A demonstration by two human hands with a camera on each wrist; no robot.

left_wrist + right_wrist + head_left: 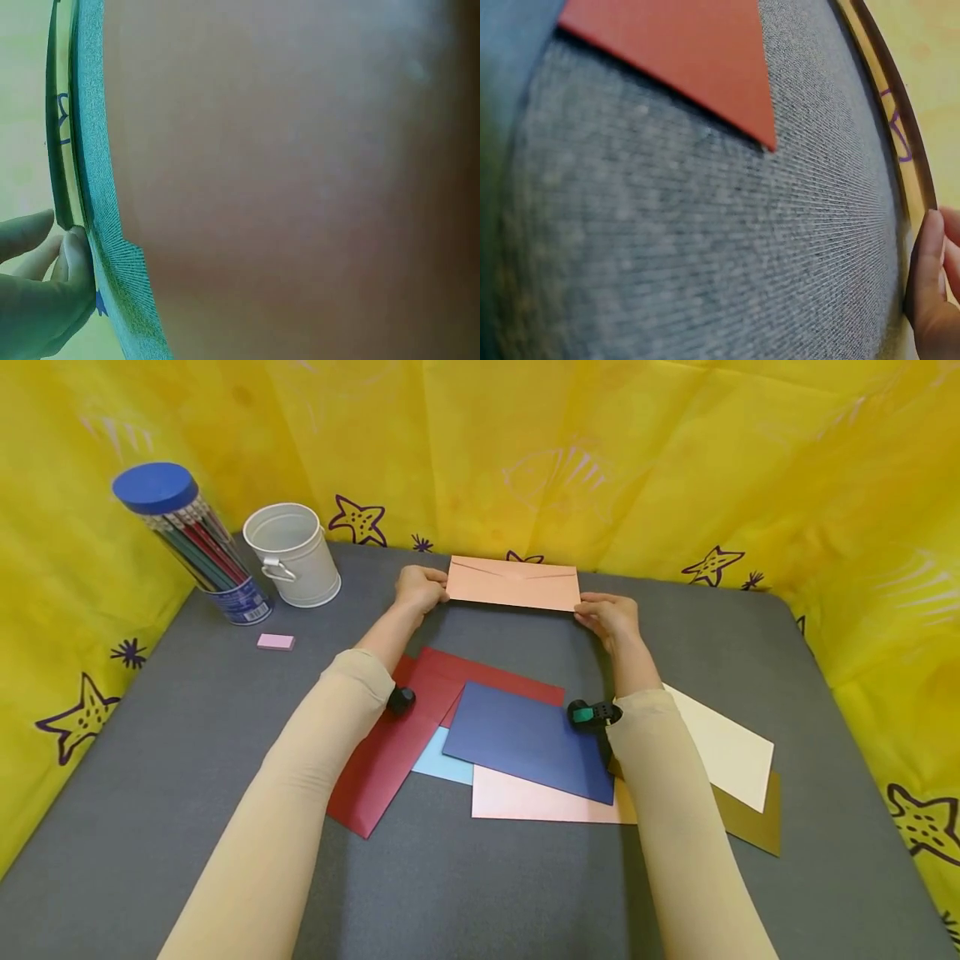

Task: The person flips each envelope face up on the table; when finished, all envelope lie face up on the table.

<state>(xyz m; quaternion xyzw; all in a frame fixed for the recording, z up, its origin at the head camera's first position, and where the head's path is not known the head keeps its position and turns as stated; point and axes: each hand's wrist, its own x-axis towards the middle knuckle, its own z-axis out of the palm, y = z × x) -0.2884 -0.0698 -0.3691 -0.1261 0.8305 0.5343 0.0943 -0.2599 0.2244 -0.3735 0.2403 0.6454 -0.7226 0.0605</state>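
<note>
A peach envelope [513, 592] is held up near the back edge of the table, its flap side facing me. My left hand [420, 590] pinches its left end, and my right hand [613, 617] pinches the lower right corner. In the left wrist view, the thumb and fingers of the left hand [49, 296] grip the envelope's edge, which appears thin and dark. The right wrist view likewise has the right hand [936, 292] pinching the other end between thumb and fingers.
Between my forearms lie overlapping envelopes: red [397, 739], blue [532, 739], light blue [442, 762], pink [540, 800], cream [723, 752] and olive-gold [753, 818]. At the back left stand a pencil jar [195, 543] and a white bucket [300, 564], with a pink eraser [276, 642] nearby.
</note>
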